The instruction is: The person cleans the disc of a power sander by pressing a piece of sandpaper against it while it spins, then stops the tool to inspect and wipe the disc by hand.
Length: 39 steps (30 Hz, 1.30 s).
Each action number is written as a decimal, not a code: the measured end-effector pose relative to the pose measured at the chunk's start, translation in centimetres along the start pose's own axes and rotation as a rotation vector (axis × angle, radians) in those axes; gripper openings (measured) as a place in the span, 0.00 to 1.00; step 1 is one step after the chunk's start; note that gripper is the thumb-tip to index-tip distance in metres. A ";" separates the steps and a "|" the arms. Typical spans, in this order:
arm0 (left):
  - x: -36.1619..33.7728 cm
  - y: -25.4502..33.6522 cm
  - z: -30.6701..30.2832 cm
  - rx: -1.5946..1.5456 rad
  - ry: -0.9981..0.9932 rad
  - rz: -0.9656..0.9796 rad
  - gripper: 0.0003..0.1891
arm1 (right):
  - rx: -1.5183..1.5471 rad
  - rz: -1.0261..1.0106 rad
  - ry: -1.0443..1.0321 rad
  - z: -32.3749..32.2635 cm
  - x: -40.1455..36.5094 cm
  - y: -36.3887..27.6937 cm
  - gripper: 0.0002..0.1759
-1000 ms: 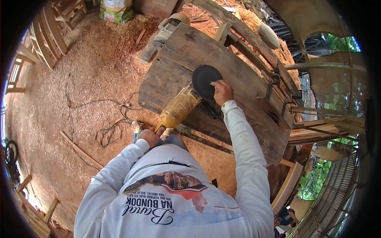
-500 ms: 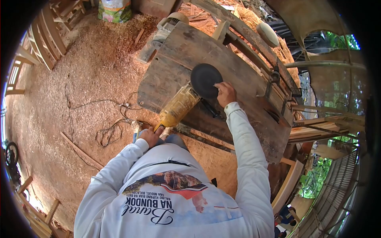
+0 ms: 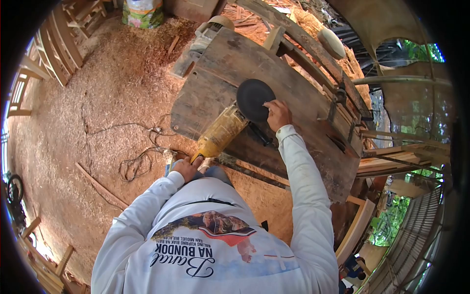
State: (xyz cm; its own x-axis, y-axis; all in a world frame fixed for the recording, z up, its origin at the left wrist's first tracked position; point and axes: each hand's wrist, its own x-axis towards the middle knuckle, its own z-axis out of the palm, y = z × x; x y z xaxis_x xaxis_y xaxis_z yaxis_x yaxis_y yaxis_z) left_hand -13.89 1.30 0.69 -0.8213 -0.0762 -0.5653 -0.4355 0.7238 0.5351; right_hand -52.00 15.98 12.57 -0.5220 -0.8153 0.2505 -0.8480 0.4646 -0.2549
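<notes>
A yellow angle grinder (image 3: 221,131) lies across the wooden workbench (image 3: 205,83), its round black disc (image 3: 255,99) facing up. My left hand (image 3: 186,169) is closed around the rear end of the grinder, close to my body. At the right edge of the disc is my right hand (image 3: 279,115), its fingers pinched together at the rim; whether something small is between them is hard to make out. A black side handle (image 3: 260,134) sticks out of the grinder below the disc.
A cable (image 3: 137,166) trails over the shavings-covered floor on the left. Wooden chair parts (image 3: 56,46) stand at the upper left, a patterned sack (image 3: 142,13) at the top. A clamp (image 3: 338,98) and stacked boards (image 3: 391,159) are on the right, with a person (image 3: 355,267) at the lower right.
</notes>
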 end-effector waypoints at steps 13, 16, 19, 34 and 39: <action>-0.4 -0.3 0.6 0.023 0.048 0.016 0.22 | 0.438 0.426 0.305 -3.2 3.0 0.3 0.12; 0.1 -0.6 0.6 0.015 0.043 0.021 0.21 | 0.804 0.511 0.374 -4.6 2.6 0.1 0.11; -0.1 0.0 0.6 0.021 0.076 0.038 0.20 | 0.823 0.674 0.297 -6.2 1.5 -0.5 0.07; 0.7 -1.1 1.9 0.073 0.044 0.020 0.21 | 0.231 0.425 0.199 -6.4 -1.9 1.4 0.13; -0.2 0.1 0.1 0.048 0.029 -0.004 0.22 | 0.117 0.255 0.193 -4.7 -1.0 1.4 0.11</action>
State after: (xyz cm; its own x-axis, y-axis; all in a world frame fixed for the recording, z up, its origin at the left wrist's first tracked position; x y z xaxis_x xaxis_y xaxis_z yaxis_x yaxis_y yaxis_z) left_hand -13.70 1.46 0.77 -0.8304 -0.0988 -0.5483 -0.4214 0.7552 0.5021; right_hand -53.13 19.04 16.36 -0.7332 -0.5923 0.3339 -0.6774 0.5936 -0.4344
